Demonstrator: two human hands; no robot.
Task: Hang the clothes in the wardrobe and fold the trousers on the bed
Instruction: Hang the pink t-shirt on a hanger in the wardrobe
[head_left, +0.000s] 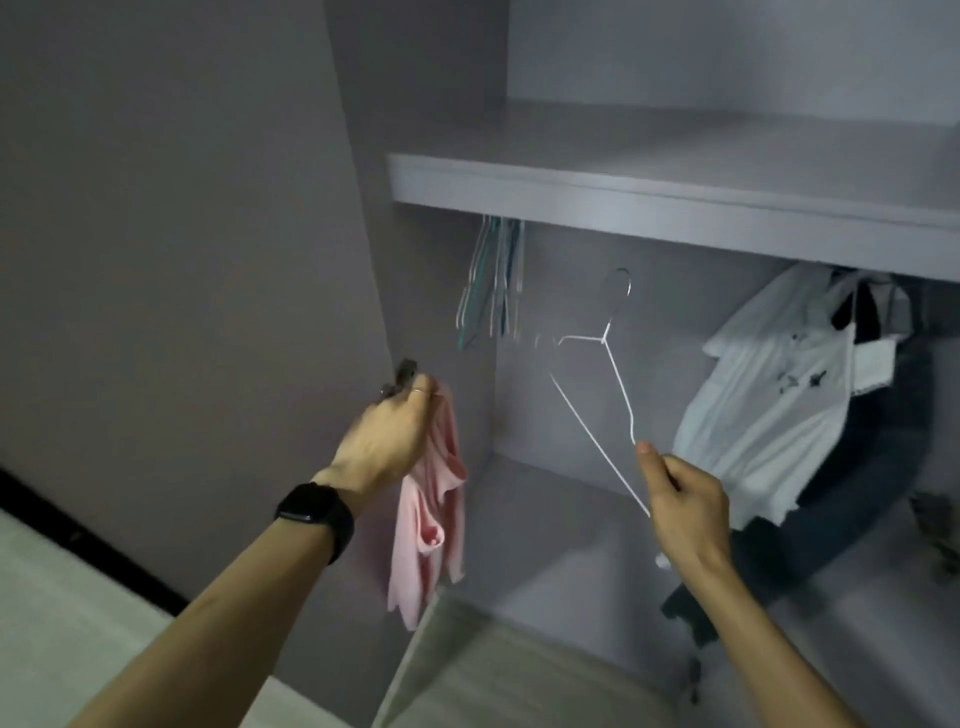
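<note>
My left hand grips the top of a pink garment, which hangs limp below it beside the wardrobe's left wall. My right hand pinches one lower corner of a white wire hanger, held tilted in the open wardrobe with its metal hook pointing up, free of any rail. The hanger carries nothing. A black watch sits on my left wrist.
A grey shelf spans the wardrobe above the hanging space. Several bare hangers hang bunched under it at the left. A white printed garment and dark clothes hang at the right. A metal hinge juts from the left wall.
</note>
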